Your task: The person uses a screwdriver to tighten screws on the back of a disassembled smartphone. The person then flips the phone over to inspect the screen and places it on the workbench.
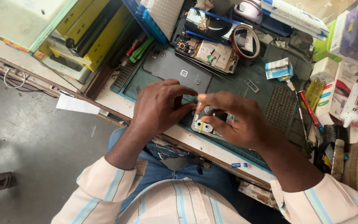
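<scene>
My left hand rests on the teal work mat, its fingertips pinching at something small beside a silvery phone part; what it pinches is hidden. My right hand lies over that part and grips a small grey-handled tool, probably a screwdriver, pointed down at it. A dark grey phone back cover lies just beyond my left hand. An opened phone with bare circuit boards sits further back.
A tape roll rests at the back. Glue tubes, a white bottle, red-handled tools and boxes crowd the right side. Yellow boxes stack at left. The table edge runs along my lap.
</scene>
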